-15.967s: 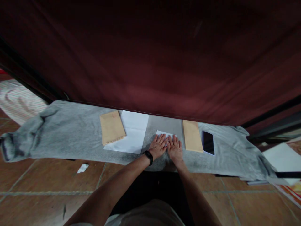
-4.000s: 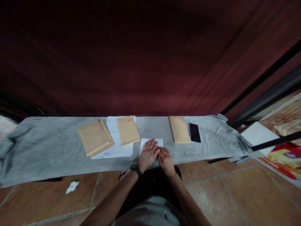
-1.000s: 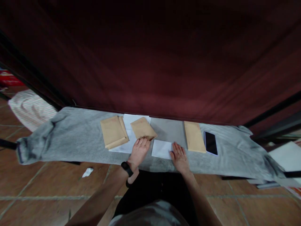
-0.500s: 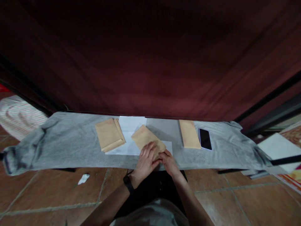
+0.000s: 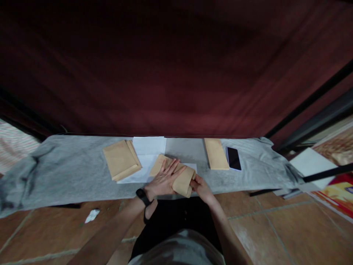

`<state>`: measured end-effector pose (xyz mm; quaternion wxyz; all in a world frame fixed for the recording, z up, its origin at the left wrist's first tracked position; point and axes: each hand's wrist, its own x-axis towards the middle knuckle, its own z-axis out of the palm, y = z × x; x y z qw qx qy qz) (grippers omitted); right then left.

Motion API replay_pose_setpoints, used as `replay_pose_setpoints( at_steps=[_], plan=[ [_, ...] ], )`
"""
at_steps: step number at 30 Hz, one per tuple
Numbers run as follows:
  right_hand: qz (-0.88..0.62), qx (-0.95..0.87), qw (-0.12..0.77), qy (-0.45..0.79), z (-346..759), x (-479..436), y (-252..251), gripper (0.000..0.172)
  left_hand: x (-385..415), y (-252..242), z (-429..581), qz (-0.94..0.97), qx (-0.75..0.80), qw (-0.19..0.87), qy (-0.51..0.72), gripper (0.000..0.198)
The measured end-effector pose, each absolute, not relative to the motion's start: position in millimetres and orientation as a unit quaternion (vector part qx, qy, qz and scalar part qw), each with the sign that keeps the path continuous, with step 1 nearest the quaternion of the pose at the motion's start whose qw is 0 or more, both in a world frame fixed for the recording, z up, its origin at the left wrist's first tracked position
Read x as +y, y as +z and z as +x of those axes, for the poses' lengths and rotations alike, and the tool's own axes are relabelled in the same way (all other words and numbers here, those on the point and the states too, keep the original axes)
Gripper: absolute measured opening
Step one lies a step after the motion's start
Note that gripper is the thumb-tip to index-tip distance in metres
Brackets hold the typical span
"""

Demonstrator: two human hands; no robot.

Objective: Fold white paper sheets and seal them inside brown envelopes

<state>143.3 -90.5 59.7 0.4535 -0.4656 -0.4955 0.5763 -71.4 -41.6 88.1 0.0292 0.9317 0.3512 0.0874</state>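
A brown paper envelope (image 5: 182, 182) lies aslant at the front of the grey cloth-covered bench, with its near right end bulging and curled up. My left hand (image 5: 164, 180), a dark band at its wrist, lies across the envelope with fingers spread, pressing it down. At that curled end my right hand (image 5: 200, 187) has its fingers bent round the paper edge; the fingertips are partly hidden. White paper sheets (image 5: 149, 145) lie beneath the envelope. To the left is a small stack of brown envelopes (image 5: 120, 158).
Another brown envelope or stack (image 5: 216, 154) lies to the right, beside a dark-screened phone (image 5: 234, 159). Grey cloth (image 5: 68, 165) covers the bench, and a dark red curtain (image 5: 165, 92) hangs behind it. A scrap of white paper (image 5: 92, 215) is on the tiled floor.
The envelope has turned flatter and its near end has curled up. My left hand has slid left with its fingers spreading, and my right hand has moved slightly right along the edge.
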Motion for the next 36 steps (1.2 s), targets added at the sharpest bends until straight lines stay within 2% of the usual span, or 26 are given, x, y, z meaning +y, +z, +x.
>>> replay_pose_setpoints(
  at_steps=[4, 10, 13, 17, 19, 23, 28, 36],
  plan=[
    [-0.475, -0.489, 0.434, 0.589, 154.0, -91.9, 53.8, 0.032, -40.0, 90.9, -64.7, 0.938, 0.333, 0.030, 0.091, 0.108],
    [-0.560, -0.488, 0.491, 0.454, 158.2, -84.5, 39.1, 0.021, -46.1, 95.9, -57.6, 0.932, 0.347, -0.013, 0.103, 0.090],
    [-0.567, -0.491, 0.501, 0.432, 161.4, -84.4, 42.2, 0.020, -47.7, 95.8, -56.2, 0.926, 0.361, -0.025, 0.111, 0.091],
    [-0.620, -0.495, 0.525, 0.307, 175.6, -93.6, 64.7, 0.027, -45.8, 95.6, -54.6, 0.917, 0.376, -0.024, 0.132, 0.094],
    [-0.630, -0.498, 0.525, 0.282, 183.3, -99.2, 79.0, 0.024, -44.8, 95.9, -51.4, 0.912, 0.386, -0.023, 0.140, 0.097],
    [-0.576, -0.561, 0.455, 0.383, 190.9, -105.9, 99.8, 0.025, -48.3, 95.6, -39.1, 0.906, 0.395, -0.019, 0.152, 0.102],
    [-0.493, -0.664, 0.327, 0.457, 200.5, -114.0, 103.5, 0.027, -65.0, 93.9, -24.8, 0.927, 0.354, -0.018, 0.123, 0.095],
    [-0.502, -0.666, 0.243, 0.496, 223.8, -134.4, 79.1, 0.037, -83.3, 99.2, -10.7, 0.947, 0.307, -0.038, 0.083, 0.094]
  ],
)
